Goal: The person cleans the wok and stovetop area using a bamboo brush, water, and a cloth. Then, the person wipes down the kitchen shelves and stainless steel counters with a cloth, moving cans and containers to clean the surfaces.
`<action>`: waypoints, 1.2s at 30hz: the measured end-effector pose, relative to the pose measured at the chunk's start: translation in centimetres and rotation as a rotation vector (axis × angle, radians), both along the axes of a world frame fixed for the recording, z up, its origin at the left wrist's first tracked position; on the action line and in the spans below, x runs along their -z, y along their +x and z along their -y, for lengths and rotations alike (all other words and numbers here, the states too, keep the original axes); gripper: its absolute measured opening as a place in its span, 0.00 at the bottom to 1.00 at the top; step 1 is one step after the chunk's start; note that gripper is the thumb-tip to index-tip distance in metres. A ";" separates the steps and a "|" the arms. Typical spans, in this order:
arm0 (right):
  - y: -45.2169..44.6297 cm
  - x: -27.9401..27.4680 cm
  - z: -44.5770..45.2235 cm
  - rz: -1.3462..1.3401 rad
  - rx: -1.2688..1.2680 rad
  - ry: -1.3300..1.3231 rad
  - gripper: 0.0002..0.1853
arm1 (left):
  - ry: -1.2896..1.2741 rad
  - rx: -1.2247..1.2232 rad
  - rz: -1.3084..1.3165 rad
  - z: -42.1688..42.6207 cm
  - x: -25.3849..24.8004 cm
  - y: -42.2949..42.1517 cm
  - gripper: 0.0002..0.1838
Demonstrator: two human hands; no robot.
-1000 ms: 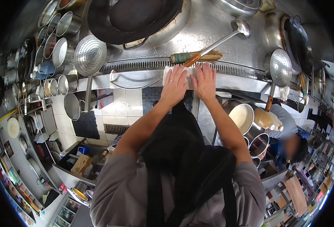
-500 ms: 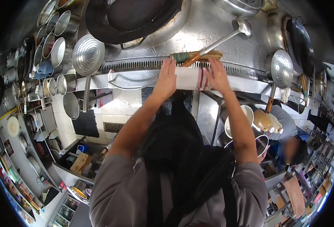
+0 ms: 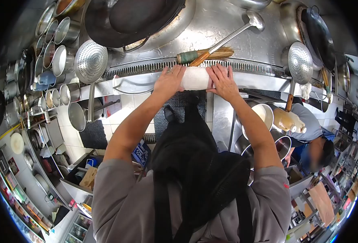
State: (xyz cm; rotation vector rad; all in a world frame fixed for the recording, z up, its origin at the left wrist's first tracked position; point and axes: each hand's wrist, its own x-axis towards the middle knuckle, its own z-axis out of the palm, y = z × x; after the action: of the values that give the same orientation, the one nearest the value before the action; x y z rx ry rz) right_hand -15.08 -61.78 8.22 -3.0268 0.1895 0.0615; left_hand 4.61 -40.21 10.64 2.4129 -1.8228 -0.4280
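A folded white cloth (image 3: 195, 78) lies along the front rail of the steel stove, between my two hands. My left hand (image 3: 169, 81) is closed over its left end, fingers over the top and thumb at the front. Around the right end, my right hand (image 3: 223, 83) grips in the same way, its fingers somewhat spread and covering most of the red stripes. Just beyond the cloth, a bamboo brush (image 3: 205, 55) with a green-wrapped handle rests by the slotted drain. A steel ladle (image 3: 231, 37) lies across it, its wooden handle toward me.
A large black wok (image 3: 134, 20) sits at the back left. Perforated strainers hang at the left (image 3: 91, 60) and right (image 3: 300, 62). Metal pots (image 3: 67, 30) crowd the left side. A co-worker in a grey shirt (image 3: 308, 121) bends at the lower right, near bottles (image 3: 286, 119).
My hands have gone from lying flat with fingers forward to closing around the cloth's ends. The right hand has moved left over the stripes, and the view has shifted slightly.
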 end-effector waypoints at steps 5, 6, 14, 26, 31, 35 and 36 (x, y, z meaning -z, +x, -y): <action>0.8 -1.7 -0.4 -0.089 0.059 0.054 0.53 | -0.038 0.049 0.066 0.2 -0.5 0.3 0.50; 1.2 -2.7 -0.2 -0.084 0.079 0.118 0.52 | -0.080 0.044 0.081 0.1 -0.8 0.0 0.50; 3.0 -0.3 0.2 -0.076 0.089 0.235 0.48 | -0.027 -0.015 0.149 0.1 0.5 -1.6 0.51; 14.3 5.9 5.8 0.002 1.200 0.929 0.39 | -0.073 0.001 0.124 0.8 -0.9 -1.1 0.44; 15.7 4.5 6.3 0.334 1.314 0.827 0.29 | -0.190 -0.118 -0.052 3.3 0.8 1.3 0.27; 14.3 -1.7 8.5 0.474 1.305 1.612 0.12 | -0.393 -0.121 0.062 7.5 2.2 4.7 0.23; 13.5 -3.9 8.3 0.451 1.316 1.579 0.11 | -0.255 -0.115 0.005 8.5 2.7 4.9 0.25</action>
State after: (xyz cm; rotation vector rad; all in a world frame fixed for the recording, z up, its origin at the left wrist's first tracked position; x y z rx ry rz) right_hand -1.62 -70.12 12.08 -0.9553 1.2234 -0.3659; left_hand 9.56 -48.75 7.92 2.3281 -1.6180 -0.1670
